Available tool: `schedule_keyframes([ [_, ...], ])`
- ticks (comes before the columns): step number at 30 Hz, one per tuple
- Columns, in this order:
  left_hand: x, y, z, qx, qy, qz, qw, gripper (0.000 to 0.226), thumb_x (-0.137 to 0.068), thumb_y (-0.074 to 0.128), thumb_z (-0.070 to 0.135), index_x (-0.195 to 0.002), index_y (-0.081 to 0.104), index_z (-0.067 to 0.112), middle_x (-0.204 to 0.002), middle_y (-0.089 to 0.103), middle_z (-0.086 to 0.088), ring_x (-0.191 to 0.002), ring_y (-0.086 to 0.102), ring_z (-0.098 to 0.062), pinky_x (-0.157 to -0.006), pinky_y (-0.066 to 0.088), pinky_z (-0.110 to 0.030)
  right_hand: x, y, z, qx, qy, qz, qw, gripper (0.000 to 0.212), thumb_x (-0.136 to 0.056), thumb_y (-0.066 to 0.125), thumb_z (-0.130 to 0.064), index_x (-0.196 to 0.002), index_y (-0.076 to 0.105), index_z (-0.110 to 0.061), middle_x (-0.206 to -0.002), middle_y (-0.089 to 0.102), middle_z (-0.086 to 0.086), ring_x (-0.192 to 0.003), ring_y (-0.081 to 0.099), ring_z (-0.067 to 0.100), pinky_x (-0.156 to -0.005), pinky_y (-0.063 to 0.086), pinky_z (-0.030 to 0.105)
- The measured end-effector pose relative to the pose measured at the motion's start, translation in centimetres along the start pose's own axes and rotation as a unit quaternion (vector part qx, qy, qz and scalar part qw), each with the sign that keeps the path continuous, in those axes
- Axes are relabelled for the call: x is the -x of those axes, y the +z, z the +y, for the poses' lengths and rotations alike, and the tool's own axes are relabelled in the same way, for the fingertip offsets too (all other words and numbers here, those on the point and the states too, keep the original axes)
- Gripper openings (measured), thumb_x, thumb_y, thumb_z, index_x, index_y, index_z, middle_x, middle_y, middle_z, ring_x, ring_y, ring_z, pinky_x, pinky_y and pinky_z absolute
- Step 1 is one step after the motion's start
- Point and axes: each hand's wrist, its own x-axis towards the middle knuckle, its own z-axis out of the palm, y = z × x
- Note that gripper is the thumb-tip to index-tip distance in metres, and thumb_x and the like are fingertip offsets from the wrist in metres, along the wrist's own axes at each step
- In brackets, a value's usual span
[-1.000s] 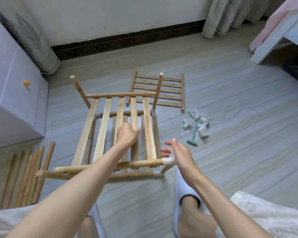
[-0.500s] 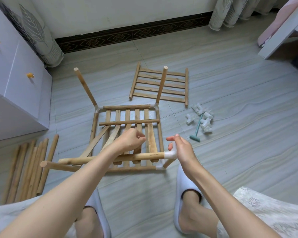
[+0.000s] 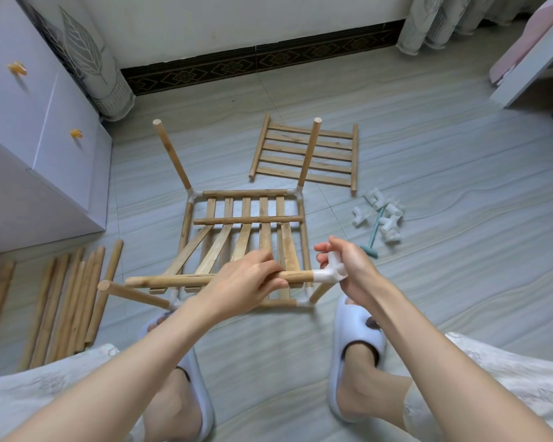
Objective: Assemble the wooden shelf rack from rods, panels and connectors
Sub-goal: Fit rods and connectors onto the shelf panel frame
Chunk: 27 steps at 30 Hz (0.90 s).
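The rack (image 3: 246,247) stands on the floor with one shelf built and four posts up. Spare rods (image 3: 67,301), a panel (image 3: 304,154) and connectors (image 3: 380,218) wait. The left hand (image 3: 246,282) grips the second panel's rod (image 3: 160,280). The right hand (image 3: 348,269) pinches its white connector (image 3: 329,274).

Off to my left there's a white cabinet (image 3: 39,148) with two little orange knobs (image 3: 17,67). A leaf-print curtain (image 3: 87,55) hangs down beside it, and another curtain (image 3: 434,20) bunches up at the far right. A dark patterned baseboard (image 3: 256,63) runs along the wall. I can see pale slippers (image 3: 355,339) on a grey tile floor (image 3: 444,250), plus a white desk corner (image 3: 530,68) at top right.
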Motion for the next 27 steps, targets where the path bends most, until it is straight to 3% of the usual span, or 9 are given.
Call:
schedule_keyframes([
  [4,-0.6,0.6,-0.1,0.002,-0.004,0.029,1.0,0.034,-0.094,0.046,0.044,-0.107,0.063,0.018,-0.091,0.048,0.008,-0.08,0.039,-0.005,-0.061,0.037,-0.024,-0.5,0.0,0.3,0.017,-0.007,0.02,1.0,0.025,-0.094,0.034,-0.005,-0.077,0.052,-0.008,-0.059,0.042,0.003,-0.053,0.034,0.014,-0.052,0.028,0.024],
  [8,-0.6,1.4,-0.2,0.011,-0.002,0.069,0.998,0.035,-0.093,0.044,0.044,-0.097,0.067,0.017,-0.085,0.05,0.008,-0.075,0.048,-0.012,-0.051,0.031,-0.021,-0.8,0.4,0.9,0.024,-0.028,0.048,0.998,0.027,-0.094,0.033,-0.004,-0.076,0.052,-0.011,-0.054,0.04,-0.001,-0.052,0.032,0.014,-0.053,0.027,0.025],
  [12,-0.5,1.6,-0.2,0.024,0.001,0.079,0.997,0.05,-0.087,0.03,0.05,-0.09,0.067,0.017,-0.081,0.05,0.007,-0.069,0.05,-0.013,-0.046,0.038,-0.03,-1.0,0.9,1.1,0.011,-0.03,0.062,0.998,0.026,-0.093,0.035,-0.005,-0.075,0.051,-0.012,-0.053,0.039,-0.001,-0.053,0.03,0.014,-0.055,0.026,0.027],
  [14,-0.6,1.6,-0.4,0.03,0.007,0.083,0.996,0.048,-0.087,0.032,0.049,-0.09,0.068,0.017,-0.08,0.05,0.008,-0.067,0.047,-0.011,-0.044,0.034,-0.023,-1.0,1.1,1.0,0.019,-0.032,0.062,0.997,0.025,-0.093,0.034,-0.005,-0.075,0.051,-0.012,-0.056,0.039,0.0,-0.054,0.031,0.014,-0.057,0.027,0.027],
  [17,-0.7,1.3,-0.7,0.027,0.015,0.082,0.996,0.042,-0.088,0.039,0.047,-0.091,0.068,0.017,-0.08,0.049,0.009,-0.069,0.042,-0.007,-0.047,0.027,-0.015,-1.1,1.2,0.9,0.035,-0.036,0.054,0.997,0.026,-0.093,0.034,-0.005,-0.076,0.051,-0.013,-0.057,0.039,0.0,-0.055,0.031,0.013,-0.057,0.026,0.027],
  [22,-0.6,0.8,-0.2,0.025,0.012,0.059,0.998,0.024,-0.094,0.051,0.035,-0.104,0.063,0.017,-0.089,0.046,0.009,-0.082,0.042,-0.008,-0.064,0.042,-0.027,-0.7,0.7,0.7,-0.006,-0.026,0.026,0.999,0.024,-0.094,0.037,-0.006,-0.076,0.052,-0.01,-0.059,0.04,0.002,-0.053,0.033,0.013,-0.053,0.027,0.025],
  [25,-0.3,0.7,0.2,0.027,0.022,0.068,0.997,0.022,-0.093,0.054,0.034,-0.107,0.062,0.019,-0.091,0.05,0.007,-0.083,0.047,-0.011,-0.067,0.043,-0.028,-0.5,0.5,0.8,-0.02,-0.017,0.054,0.998,0.022,-0.094,0.04,-0.011,-0.076,0.053,-0.008,-0.061,0.047,0.003,-0.054,0.04,0.015,-0.058,0.035,0.025],
  [27,0.0,0.7,0.1,0.011,0.038,0.077,0.996,0.019,-0.091,0.058,0.033,-0.102,0.064,0.02,-0.087,0.051,0.006,-0.078,0.049,-0.013,-0.064,0.042,-0.029,-0.2,0.5,0.8,0.046,-0.018,0.096,0.994,0.027,-0.096,0.039,-0.02,-0.077,0.055,-0.01,-0.067,0.053,0.004,-0.06,0.046,0.017,-0.062,0.037,0.028],
])
